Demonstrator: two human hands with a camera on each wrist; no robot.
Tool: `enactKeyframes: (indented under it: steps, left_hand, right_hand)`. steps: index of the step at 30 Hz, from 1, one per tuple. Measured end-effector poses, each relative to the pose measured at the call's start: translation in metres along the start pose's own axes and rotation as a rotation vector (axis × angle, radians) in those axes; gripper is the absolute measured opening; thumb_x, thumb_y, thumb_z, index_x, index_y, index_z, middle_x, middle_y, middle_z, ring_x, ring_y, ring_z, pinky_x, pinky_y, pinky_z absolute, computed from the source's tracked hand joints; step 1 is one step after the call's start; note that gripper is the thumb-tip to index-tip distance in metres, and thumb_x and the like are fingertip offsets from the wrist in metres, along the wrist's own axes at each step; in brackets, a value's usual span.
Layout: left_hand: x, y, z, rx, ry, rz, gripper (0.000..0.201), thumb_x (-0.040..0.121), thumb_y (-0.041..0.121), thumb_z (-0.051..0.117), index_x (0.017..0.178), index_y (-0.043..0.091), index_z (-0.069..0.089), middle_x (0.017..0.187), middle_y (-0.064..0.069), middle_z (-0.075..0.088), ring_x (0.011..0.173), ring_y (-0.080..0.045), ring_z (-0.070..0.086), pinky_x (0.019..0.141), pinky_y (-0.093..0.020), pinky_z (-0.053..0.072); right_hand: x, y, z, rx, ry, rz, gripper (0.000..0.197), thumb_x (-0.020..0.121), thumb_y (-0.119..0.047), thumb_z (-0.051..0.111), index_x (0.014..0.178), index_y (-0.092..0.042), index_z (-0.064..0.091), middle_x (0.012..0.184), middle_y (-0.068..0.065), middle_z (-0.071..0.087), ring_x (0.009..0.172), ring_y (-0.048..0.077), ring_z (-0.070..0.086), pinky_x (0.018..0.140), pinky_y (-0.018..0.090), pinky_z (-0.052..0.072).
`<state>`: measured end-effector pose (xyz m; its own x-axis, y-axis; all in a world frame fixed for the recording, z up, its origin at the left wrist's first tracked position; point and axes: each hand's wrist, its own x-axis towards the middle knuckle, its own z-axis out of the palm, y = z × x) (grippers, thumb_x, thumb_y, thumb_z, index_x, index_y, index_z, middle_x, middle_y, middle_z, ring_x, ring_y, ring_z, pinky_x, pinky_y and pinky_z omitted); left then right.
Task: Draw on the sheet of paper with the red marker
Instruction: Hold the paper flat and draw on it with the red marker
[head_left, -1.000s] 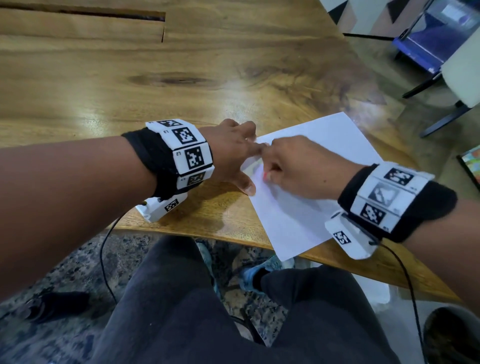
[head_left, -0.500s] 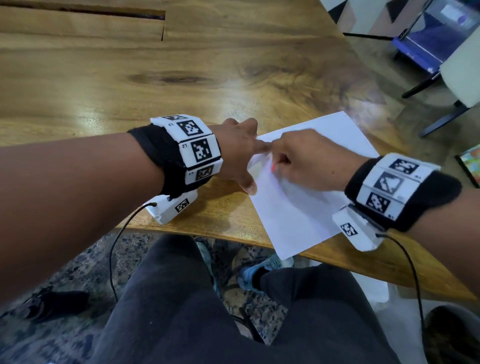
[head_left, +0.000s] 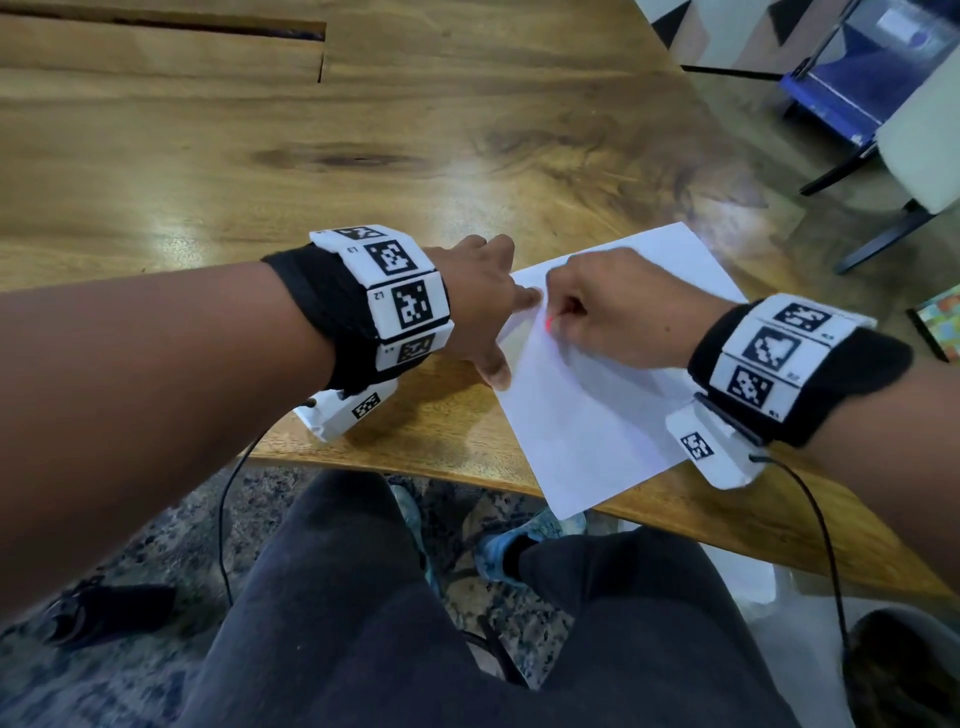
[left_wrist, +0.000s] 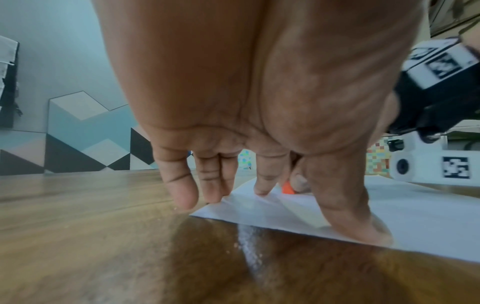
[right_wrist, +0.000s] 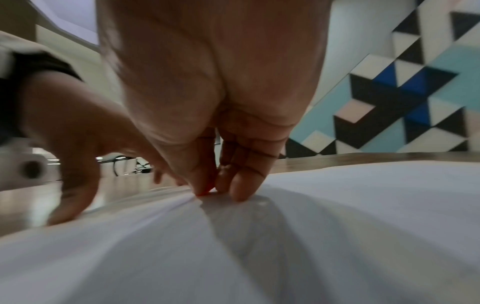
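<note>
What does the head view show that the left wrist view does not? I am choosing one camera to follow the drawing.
Only the head view shows the whole sheet of paper, its near corner overhanging the wooden table, and the back of the right hand. Only the left wrist view shows the left hand fingertips pressing the sheet's edge. Both show the red marker down at the paper.

Wooden table (head_left: 467, 130); patterned rug (head_left: 130, 675) beneath.
</note>
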<state>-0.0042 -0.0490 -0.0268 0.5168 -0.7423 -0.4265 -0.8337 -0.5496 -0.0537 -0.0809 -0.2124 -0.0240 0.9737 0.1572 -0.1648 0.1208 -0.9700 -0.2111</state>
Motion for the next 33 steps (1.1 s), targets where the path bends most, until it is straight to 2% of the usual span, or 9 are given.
enactKeyframes:
  steps: [3,5,8,12,15,19,24,27,33]
  left_hand:
    - [-0.001,-0.001,0.001,0.022,0.007,-0.006,0.096,0.075,0.072,0.07,0.154,0.036,0.029,0.14,-0.008,0.033,0.132,-0.029,0.035,0.091,-0.051,0.051]
    - [-0.001,-0.002,0.001,0.02,0.01,-0.004,0.096,0.075,0.073,0.069,0.154,0.038,0.028,0.141,-0.007,0.033,0.132,-0.029,0.035,0.092,-0.051,0.051]
    - [-0.001,-0.003,0.001,0.0,0.011,0.005,0.094,0.074,0.072,0.07,0.152,0.042,0.028,0.141,-0.005,0.033,0.131,-0.028,0.035,0.091,-0.049,0.05]
    - [-0.002,-0.003,0.001,-0.013,0.015,0.01,0.092,0.072,0.071,0.072,0.15,0.042,0.031,0.139,-0.004,0.033,0.129,-0.027,0.035,0.089,-0.048,0.05]
    - [-0.003,-0.002,0.0,-0.019,0.016,0.013,0.092,0.074,0.069,0.072,0.151,0.049,0.025,0.14,-0.004,0.033,0.131,-0.027,0.034,0.092,-0.048,0.049]
    - [-0.003,0.001,-0.001,0.002,0.019,0.002,0.095,0.078,0.069,0.069,0.155,0.051,0.016,0.143,-0.005,0.031,0.135,-0.027,0.032,0.091,-0.044,0.045]
    - [-0.003,0.003,-0.001,-0.012,-0.005,-0.009,0.089,0.077,0.068,0.071,0.151,0.053,0.025,0.145,-0.006,0.028,0.136,-0.029,0.031,0.099,-0.051,0.045]
    - [-0.004,0.004,-0.001,-0.005,-0.014,-0.018,0.088,0.074,0.07,0.069,0.15,0.053,0.028,0.146,-0.005,0.027,0.136,-0.029,0.03,0.101,-0.054,0.044]
    - [-0.008,0.011,0.002,0.033,-0.002,-0.04,0.103,0.067,0.089,0.056,0.154,0.049,0.02,0.148,-0.006,0.031,0.138,-0.03,0.031,0.105,-0.055,0.038]
  right_hand:
    - [0.013,0.02,-0.004,-0.003,0.049,0.146,0.008,0.09,-0.017,0.057,0.084,-0.016,0.062,0.088,-0.001,0.062,0.087,0.021,0.057,0.067,0.031,0.04]
    - [0.011,0.019,-0.004,-0.01,0.038,0.143,0.008,0.09,-0.018,0.058,0.082,-0.017,0.061,0.087,-0.002,0.061,0.086,0.021,0.057,0.068,0.032,0.043]
    - [-0.008,-0.004,0.001,-0.015,-0.019,-0.002,0.01,0.089,-0.022,0.058,0.08,-0.017,0.061,0.085,-0.001,0.061,0.082,0.023,0.058,0.074,0.04,0.049]
    - [-0.022,-0.023,0.005,-0.028,-0.083,-0.159,0.015,0.089,-0.023,0.057,0.078,-0.015,0.062,0.082,-0.002,0.059,0.075,0.021,0.056,0.069,0.037,0.047]
    - [-0.006,-0.005,0.002,-0.01,-0.04,-0.015,0.01,0.088,-0.023,0.058,0.079,-0.02,0.06,0.082,-0.003,0.062,0.08,0.021,0.058,0.072,0.036,0.048]
    - [0.01,0.017,-0.005,0.026,0.009,0.142,0.009,0.088,-0.02,0.06,0.08,-0.018,0.06,0.08,-0.007,0.06,0.082,0.02,0.058,0.064,0.03,0.043]
    - [-0.014,-0.008,0.006,-0.01,-0.033,-0.025,0.011,0.088,-0.024,0.058,0.078,-0.019,0.058,0.082,-0.001,0.061,0.08,0.023,0.058,0.074,0.042,0.049]
    - [-0.023,-0.018,0.011,-0.001,-0.074,-0.117,0.014,0.087,-0.024,0.059,0.074,-0.021,0.054,0.082,-0.004,0.058,0.077,0.021,0.055,0.072,0.039,0.048]
    - [0.002,0.015,-0.002,-0.036,-0.011,0.097,0.012,0.09,-0.022,0.058,0.078,-0.023,0.056,0.082,-0.005,0.059,0.085,0.023,0.057,0.07,0.035,0.044]
